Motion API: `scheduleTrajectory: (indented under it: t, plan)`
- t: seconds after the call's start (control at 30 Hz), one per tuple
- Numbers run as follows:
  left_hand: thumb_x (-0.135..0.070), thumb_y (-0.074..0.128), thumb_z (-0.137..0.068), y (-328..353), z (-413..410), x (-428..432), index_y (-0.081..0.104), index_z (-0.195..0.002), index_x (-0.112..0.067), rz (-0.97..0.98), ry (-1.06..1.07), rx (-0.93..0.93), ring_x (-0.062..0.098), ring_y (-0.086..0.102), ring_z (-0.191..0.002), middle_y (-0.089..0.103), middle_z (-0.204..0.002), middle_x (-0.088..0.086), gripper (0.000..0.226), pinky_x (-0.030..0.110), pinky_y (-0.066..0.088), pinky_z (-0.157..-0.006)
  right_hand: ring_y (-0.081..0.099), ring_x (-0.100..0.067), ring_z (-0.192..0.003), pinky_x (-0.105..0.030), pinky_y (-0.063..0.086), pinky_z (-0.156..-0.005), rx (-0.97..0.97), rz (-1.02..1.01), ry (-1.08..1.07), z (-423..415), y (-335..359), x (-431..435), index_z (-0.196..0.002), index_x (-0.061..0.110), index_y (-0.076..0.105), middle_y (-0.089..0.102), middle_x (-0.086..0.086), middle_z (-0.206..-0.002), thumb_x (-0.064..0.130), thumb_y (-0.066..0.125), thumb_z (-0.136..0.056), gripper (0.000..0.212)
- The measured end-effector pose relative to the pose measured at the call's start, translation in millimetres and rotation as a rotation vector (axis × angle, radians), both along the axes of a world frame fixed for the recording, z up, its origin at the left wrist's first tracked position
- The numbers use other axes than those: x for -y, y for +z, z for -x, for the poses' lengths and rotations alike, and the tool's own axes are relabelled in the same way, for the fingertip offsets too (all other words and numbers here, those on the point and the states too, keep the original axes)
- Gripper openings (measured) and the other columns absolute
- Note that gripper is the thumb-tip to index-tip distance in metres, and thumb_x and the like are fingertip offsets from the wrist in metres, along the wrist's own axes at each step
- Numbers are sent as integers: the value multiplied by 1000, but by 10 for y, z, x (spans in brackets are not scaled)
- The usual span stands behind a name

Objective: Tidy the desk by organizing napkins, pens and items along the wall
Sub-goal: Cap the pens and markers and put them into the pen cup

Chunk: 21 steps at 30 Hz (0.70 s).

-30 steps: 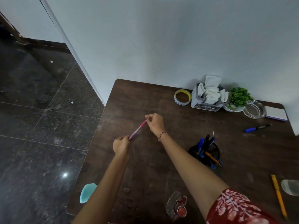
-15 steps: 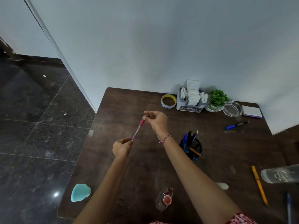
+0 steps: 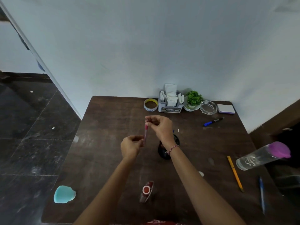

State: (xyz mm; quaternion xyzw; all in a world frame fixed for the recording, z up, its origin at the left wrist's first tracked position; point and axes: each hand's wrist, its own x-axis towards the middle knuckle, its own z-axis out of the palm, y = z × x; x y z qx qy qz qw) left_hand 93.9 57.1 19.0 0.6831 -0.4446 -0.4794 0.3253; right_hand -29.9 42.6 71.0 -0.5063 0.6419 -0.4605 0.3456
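A pink pen (image 3: 146,133) stands nearly upright above the middle of the dark wooden desk (image 3: 110,127). My left hand (image 3: 131,146) pinches its lower end and my right hand (image 3: 159,127) pinches its top. Behind my right wrist stands a black pen cup (image 3: 176,139), mostly hidden. Along the wall sit a tape roll (image 3: 150,104), a grey holder full of white napkins (image 3: 170,99), a small green plant (image 3: 193,99), a glass ashtray (image 3: 208,107) and a white notepad (image 3: 226,108). Loose on the right lie a blue marker (image 3: 212,121), a yellow pencil (image 3: 235,173) and a blue pen (image 3: 261,194).
A clear bottle with a purple cap (image 3: 263,155) lies near the right edge. A small bottle with a red cap (image 3: 146,191) stands near the front. A teal object (image 3: 64,194) sits at the front left corner. Dark tiled floor (image 3: 32,135) lies left of the desk.
Both hands moved right and nearer with the pink pen, which turned from slanted to nearly upright. The view shifted, so the pen cup is now behind my right wrist.
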Motion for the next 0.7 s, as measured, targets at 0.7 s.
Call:
scheduleTrajectory:
  t: [0.7]
  plan:
    - [-14,73,-79,315,1068,-42,74,-92,-16,425,-384,187,-4,63,-69,69,-75,-8,13,8,49,-62,68,-12,-77,-21,56,-74,-194,3,-40,1064,20,-410,-82,9,70,70,-2,-83,-3,74,-71,17]
